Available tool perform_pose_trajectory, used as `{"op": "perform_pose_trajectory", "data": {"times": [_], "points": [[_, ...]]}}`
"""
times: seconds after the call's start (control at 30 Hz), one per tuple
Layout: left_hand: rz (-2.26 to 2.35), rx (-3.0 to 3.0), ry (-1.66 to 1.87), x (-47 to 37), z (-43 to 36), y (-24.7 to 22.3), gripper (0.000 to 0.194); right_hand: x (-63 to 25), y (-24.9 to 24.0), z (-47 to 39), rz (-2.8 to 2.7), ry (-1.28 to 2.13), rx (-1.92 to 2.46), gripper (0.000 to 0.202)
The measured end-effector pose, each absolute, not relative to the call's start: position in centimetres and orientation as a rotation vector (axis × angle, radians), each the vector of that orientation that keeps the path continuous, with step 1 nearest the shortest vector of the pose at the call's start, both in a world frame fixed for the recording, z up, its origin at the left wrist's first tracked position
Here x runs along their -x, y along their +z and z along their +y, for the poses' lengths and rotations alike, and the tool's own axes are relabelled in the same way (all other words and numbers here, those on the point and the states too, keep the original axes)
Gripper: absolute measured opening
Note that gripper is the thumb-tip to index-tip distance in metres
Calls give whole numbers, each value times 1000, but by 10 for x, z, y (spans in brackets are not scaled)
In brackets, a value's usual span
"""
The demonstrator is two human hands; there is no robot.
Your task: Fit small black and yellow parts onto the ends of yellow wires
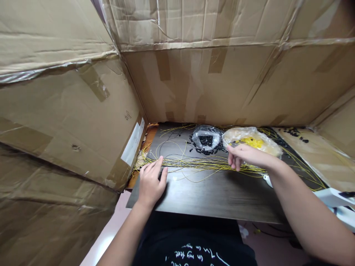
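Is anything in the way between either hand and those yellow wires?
Nothing visible. The left hand is right at the yellow wires, and the right hand is over them. The bag of black pieces and bag of yellow pieces sit just beyond.

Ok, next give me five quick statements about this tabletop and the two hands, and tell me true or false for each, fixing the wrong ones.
1. Yellow and dark wires lie across the tabletop. True.
2. The clear bag with small black parts sits to the right of the bag with yellow parts. False: it sits to the left of it.
3. The left hand is inside the bag with yellow parts. False: it is at the left portion of the wires, outside both bags.
4. The right hand has its fingers curled downward. True.
5. The back wall is bare brick. False: it is brown cardboard with tape strips.
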State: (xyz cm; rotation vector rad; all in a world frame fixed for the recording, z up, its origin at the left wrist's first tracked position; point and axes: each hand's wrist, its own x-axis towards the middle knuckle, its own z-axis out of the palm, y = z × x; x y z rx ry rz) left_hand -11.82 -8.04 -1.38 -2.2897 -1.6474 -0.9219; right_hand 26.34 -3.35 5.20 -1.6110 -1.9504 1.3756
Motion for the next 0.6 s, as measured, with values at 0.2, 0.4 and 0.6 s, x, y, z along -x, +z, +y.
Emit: {"op": "perform_pose_trajectory", "data": {"times": [0.2, 0.4, 0.6], "points": [[-1693, 2292, -909, 118, -83, -12, 38, -234, 67, -25, -2225, 543, 1758, 43], [-1673, 2300, -855, 117, -84, -13, 40, -160, 65, 8, -2259, 316, 1618, 31], [-1703, 2235, -751, 119, -96, -15, 45, -87, 32, 63, -2307, 395, 1803, 36]]}}
